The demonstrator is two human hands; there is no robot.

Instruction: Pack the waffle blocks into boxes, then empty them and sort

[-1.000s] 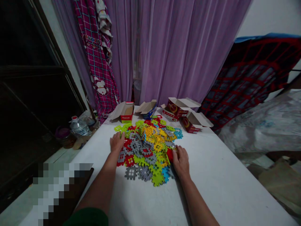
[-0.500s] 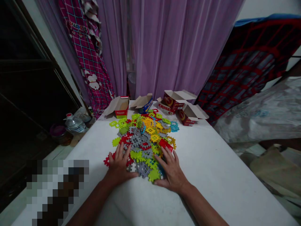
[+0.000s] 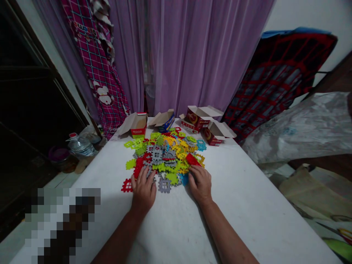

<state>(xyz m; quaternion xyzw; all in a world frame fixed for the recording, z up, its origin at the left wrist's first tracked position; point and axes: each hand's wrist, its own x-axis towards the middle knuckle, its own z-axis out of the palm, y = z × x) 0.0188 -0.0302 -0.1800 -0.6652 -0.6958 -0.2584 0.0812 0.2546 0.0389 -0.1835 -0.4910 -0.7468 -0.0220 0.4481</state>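
Plastic pieces (image 3: 157,154): notched edges; red, grey, green, yellow, blue. Loose, overlapping heap on white table (image 3: 247,205); some pieces lie flat.

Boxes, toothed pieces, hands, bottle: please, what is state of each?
Red-green box: open
Blue box: open
Upper dark red box: open
Red box beneath: flap raised
Rightmost dark red box: open
Toothed pieces: loosely heaped
Left hand: palm down over pieces
Right hand: fingers curled beside heap
Bottle: red cap on
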